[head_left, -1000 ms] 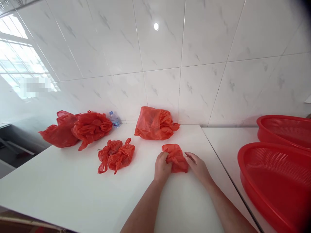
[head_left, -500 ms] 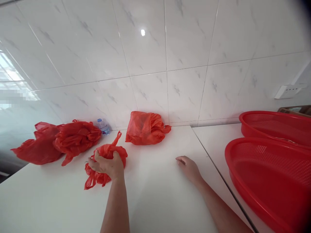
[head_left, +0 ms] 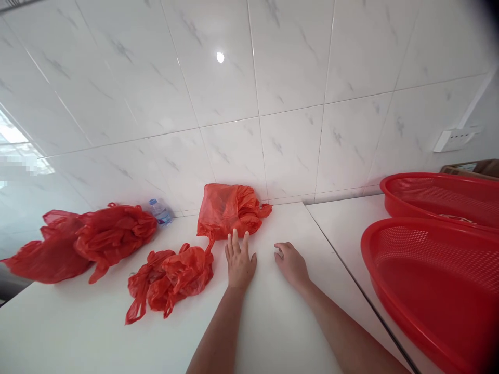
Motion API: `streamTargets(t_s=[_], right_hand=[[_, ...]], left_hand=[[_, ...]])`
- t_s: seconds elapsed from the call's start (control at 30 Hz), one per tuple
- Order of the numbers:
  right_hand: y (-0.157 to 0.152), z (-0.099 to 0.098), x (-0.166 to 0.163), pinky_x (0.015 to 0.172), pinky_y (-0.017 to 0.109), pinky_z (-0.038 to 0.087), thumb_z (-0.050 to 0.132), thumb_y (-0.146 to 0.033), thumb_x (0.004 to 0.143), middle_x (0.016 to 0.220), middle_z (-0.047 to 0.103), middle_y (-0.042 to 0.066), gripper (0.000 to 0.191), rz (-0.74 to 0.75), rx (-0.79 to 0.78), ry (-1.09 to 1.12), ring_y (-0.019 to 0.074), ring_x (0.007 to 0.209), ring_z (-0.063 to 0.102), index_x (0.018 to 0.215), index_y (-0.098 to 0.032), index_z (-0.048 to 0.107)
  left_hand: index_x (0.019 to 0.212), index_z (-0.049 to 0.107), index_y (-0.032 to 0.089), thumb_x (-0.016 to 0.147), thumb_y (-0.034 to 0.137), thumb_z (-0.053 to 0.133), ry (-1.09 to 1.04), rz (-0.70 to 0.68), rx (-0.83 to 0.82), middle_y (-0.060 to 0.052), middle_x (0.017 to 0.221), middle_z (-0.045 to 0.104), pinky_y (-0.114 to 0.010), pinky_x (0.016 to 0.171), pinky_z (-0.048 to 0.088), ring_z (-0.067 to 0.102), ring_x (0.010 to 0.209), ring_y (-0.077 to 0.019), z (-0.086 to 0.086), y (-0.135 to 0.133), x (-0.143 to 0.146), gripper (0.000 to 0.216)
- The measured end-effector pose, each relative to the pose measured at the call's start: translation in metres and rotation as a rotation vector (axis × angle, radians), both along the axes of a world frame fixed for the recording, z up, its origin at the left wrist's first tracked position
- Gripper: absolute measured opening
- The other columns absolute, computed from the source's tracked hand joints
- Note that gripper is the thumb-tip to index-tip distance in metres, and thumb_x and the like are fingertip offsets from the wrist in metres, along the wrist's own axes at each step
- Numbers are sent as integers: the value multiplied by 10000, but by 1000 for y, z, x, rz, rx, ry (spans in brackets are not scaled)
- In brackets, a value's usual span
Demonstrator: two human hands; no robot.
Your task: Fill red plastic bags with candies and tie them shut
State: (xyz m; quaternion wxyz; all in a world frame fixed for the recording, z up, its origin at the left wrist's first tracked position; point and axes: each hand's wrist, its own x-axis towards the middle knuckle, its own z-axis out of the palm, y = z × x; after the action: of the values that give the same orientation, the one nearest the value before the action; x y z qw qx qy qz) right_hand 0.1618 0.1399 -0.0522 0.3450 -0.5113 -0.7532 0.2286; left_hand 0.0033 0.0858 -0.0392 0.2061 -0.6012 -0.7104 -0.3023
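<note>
My left hand (head_left: 239, 261) lies flat on the white table (head_left: 273, 322), fingers spread and holding nothing, its fingertips just short of a red plastic bag (head_left: 228, 210) that leans by the wall. To its left sits a small pile of crumpled red bags (head_left: 171, 278). My right hand (head_left: 290, 264) rests on the table beside the left one, fingers loosely curled, with nothing in it.
A larger heap of red bags (head_left: 81, 241) lies at the far left, with a small water bottle (head_left: 159, 212) behind it by the tiled wall. Two red mesh baskets (head_left: 432, 270) stand at the right on an adjoining surface. A wall socket (head_left: 454, 139) is above them.
My left hand carried a folded red bag left to the small pile, let it go, and came back to the table's middle with fingers spread. The right hand stayed put.
</note>
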Motion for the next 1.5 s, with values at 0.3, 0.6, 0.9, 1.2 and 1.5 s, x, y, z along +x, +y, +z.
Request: streamTargets(t_s=[0.3, 0.6, 0.9, 1.2, 1.5], right_hand=[[48, 2, -39, 714, 274, 443, 463, -271, 809, 1178, 533, 74, 499, -69, -39, 106, 179, 925, 588, 1300, -204, 404], [97, 8, -64, 784, 273, 451, 434, -257, 829, 1186, 563, 30, 652, 36, -4, 261, 169, 961, 606, 1437, -318, 206], [126, 15, -82, 693, 248, 414, 463, -297, 830, 1015, 625, 34, 239, 115, -11, 230, 166, 816, 597, 992, -242, 629], [148, 5, -82, 622, 262, 446, 359, -211, 773, 811, 622, 29, 204, 41, -174, 603, 159, 702, 579, 784, -204, 563], [178, 5, -56, 572, 260, 537, 336, -305, 785, 903, 668, 87, 329, -185, -311, 996, 172, 710, 659, 1010, -162, 528]], left_hand=[[1398, 343, 283, 780, 245, 586, -35, 45, 12, -91, 1538, 81, -532, 1073, 256, 87, 1402, -338, 3, 38, -10, 666], [1345, 436, 299, 770, 309, 599, -13, 248, 59, -117, 1503, 232, -586, 1020, 287, 218, 1365, -351, 2, 70, -21, 597], [1347, 439, 306, 725, 419, 649, 119, 244, 89, -97, 1516, 213, -642, 1040, 171, 160, 1381, -368, 9, 84, -30, 666], [1250, 528, 294, 769, 295, 579, -40, 291, 46, -83, 1513, 225, -661, 1021, 174, 180, 1375, -348, 12, 108, -40, 484], [1091, 563, 205, 760, 225, 524, -110, 337, 73, -99, 1488, 278, -667, 999, 220, 200, 1365, -349, 8, 109, -54, 334]])
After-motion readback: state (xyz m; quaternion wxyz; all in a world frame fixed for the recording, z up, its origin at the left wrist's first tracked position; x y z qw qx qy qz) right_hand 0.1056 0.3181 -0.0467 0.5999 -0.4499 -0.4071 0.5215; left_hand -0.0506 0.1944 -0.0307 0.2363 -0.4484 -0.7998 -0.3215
